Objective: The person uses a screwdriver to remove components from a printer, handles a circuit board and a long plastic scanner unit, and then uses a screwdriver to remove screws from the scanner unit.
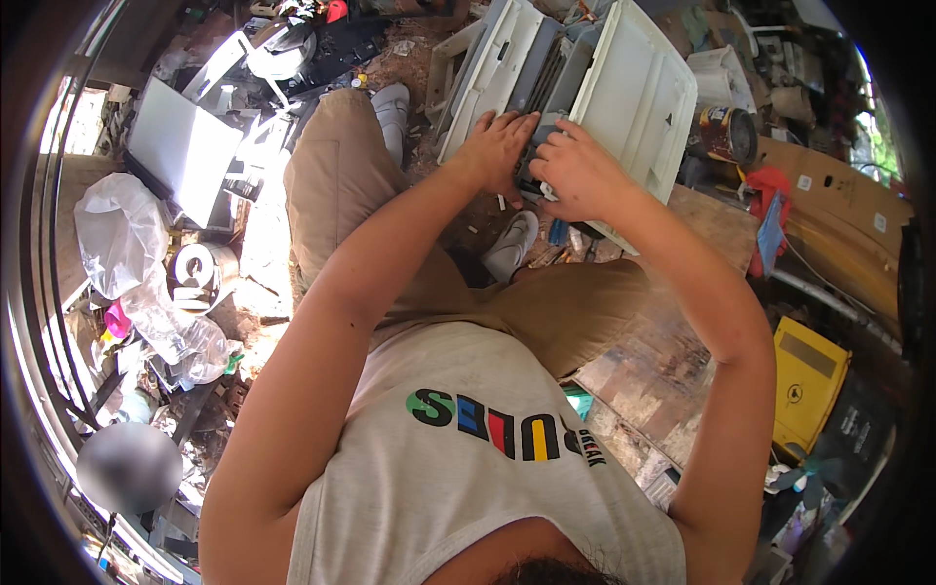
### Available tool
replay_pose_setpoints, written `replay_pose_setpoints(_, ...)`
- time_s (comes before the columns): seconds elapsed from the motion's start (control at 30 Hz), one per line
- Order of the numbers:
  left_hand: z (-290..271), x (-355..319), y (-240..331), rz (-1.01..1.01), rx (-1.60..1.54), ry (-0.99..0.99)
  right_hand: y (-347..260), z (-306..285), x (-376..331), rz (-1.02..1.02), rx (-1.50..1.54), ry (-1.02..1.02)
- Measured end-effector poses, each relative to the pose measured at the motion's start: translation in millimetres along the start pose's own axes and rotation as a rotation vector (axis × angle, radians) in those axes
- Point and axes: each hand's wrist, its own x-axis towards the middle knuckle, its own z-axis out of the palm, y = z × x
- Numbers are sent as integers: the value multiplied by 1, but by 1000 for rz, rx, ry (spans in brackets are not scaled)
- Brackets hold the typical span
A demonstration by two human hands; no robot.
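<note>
In front of my feet stands an opened machine in off-white and grey plastic, printer-like, with a pale flat panel (639,97) along its right side and a white section (492,73) on its left. My left hand (495,156) rests on its near grey end, fingers stretched forward and thumb pointing down. Close beside it, my right hand (577,171) has its fingers bent over the near edge by the pale panel. A small pale bit shows under those fingers; what they hold is too small to make out.
Scrap crowds both sides. A white flat panel (185,146), clear plastic bags (122,234) and a tape roll (200,273) lie left. At right are a can (726,135), a cardboard box (829,219), a wooden board (653,361) and a yellow case (809,385).
</note>
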Motion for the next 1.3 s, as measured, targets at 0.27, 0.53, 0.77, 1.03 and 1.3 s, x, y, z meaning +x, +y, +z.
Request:
replay_pose_setpoints(0.27,-4,0,-6,-2,47,25,7,-35,-41,-70,122,173)
replay_pose_setpoints(0.53,-5,3,-1,8,54,7,2,-10,-35,-76,232,305)
replay_pose_setpoints(0.77,-9,7,8,2,103,-23,5,-16,-63,-19,219,375)
replay_pose_setpoints(1.03,-5,15,10,1,151,-43,0,-17,-112,52,243,637)
replay_pose_setpoints(1.3,8,12,-12,114,140,-6,19,-52,-235,332,40,891)
